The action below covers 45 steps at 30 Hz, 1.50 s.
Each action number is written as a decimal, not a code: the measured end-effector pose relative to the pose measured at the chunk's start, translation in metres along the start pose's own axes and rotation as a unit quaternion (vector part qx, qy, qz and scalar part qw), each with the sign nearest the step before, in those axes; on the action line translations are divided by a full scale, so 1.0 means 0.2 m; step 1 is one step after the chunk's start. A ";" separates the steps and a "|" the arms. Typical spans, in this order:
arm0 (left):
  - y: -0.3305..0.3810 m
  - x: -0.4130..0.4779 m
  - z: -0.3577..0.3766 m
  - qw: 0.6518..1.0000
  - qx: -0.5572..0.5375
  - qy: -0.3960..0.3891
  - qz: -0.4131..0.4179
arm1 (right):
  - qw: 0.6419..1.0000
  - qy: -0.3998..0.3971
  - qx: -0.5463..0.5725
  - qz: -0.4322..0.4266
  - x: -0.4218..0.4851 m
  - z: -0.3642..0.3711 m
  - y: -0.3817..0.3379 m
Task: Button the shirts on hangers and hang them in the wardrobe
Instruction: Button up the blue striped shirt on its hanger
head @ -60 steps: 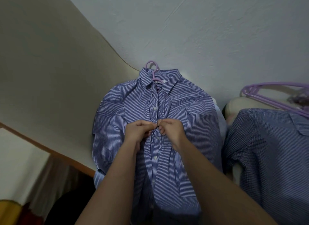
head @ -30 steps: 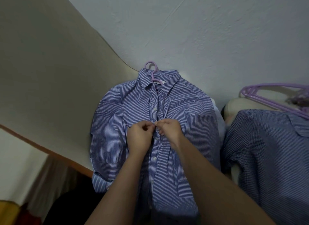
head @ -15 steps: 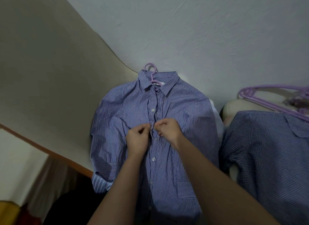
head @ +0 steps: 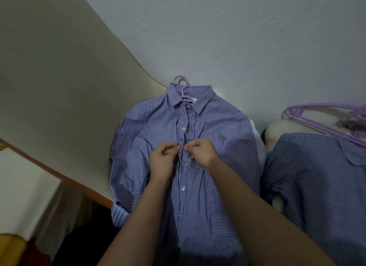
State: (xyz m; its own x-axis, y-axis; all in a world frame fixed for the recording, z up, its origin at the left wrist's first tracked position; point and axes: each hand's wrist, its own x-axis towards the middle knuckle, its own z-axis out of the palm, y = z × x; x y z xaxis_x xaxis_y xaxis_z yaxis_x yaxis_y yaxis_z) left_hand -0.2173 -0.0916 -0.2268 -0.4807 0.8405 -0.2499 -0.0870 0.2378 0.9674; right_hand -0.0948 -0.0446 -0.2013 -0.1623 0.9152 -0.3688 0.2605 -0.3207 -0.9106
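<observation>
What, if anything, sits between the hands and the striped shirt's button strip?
Nothing visible. The left hand and right hand both pinch the front edges of the striped shirt at mid-chest. The checked shirt lies off to the right, away from the hands.

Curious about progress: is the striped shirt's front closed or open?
Partly closed: the striped shirt lies shut below the hands; left hand and right hand pinch its placket midway.

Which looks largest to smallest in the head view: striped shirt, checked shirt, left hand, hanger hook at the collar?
1. striped shirt
2. checked shirt, though the frame edge crops it, so this rank is unsure
3. left hand
4. hanger hook
</observation>
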 end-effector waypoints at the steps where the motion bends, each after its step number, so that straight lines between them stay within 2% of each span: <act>1: -0.01 0.00 0.00 1.000 0.007 0.000 0.006 | 1.000 0.001 0.008 -0.001 -0.01 0.00 0.00; 7: -0.02 0.00 -0.01 0.999 0.042 -0.016 0.017 | 0.999 0.035 0.012 -0.016 -0.03 0.02 0.02; 14: 0.02 0.02 0.01 0.999 0.033 -0.042 -0.010 | 0.995 0.093 0.016 -0.025 -0.05 0.07 0.05; 19: 0.03 0.03 0.00 0.997 0.045 -0.061 -0.007 | 0.995 0.093 0.041 0.019 -0.05 0.08 0.04; 25: -0.03 -0.01 0.03 0.999 0.033 -0.017 0.026 | 0.995 0.091 0.039 0.026 -0.07 0.09 -0.01; 31: 0.00 -0.03 0.02 0.998 -0.039 -0.038 -0.012 | 0.984 0.130 0.101 0.060 -0.05 0.12 -0.02; 37: 0.01 0.01 -0.01 0.998 -0.020 -0.040 -0.037 | 0.986 0.114 0.108 0.046 -0.05 0.12 0.00; 40: 0.00 0.02 -0.01 0.999 0.012 -0.026 -0.020 | 0.989 0.102 0.102 0.039 -0.05 0.11 0.01; 42: -0.01 0.02 -0.01 0.992 0.113 -0.009 0.054 | 0.991 0.099 0.082 0.031 -0.05 0.12 0.02; 43: 0.00 0.01 -0.01 0.975 0.193 -0.001 0.108 | 0.992 0.100 0.072 0.030 -0.05 0.12 0.02; 45: 0.05 -0.01 -0.01 0.914 0.346 -0.001 0.210 | 0.992 0.097 0.074 0.032 -0.05 0.12 0.03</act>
State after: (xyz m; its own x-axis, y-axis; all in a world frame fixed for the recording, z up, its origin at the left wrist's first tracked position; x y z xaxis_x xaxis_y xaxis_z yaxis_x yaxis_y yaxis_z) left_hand -0.2190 -0.0912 -0.2171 -0.3428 0.9295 0.1358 0.6783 0.1449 0.7204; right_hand -0.1140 -0.0607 -0.2071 0.0392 0.9168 -0.3975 0.1191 -0.3992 -0.9091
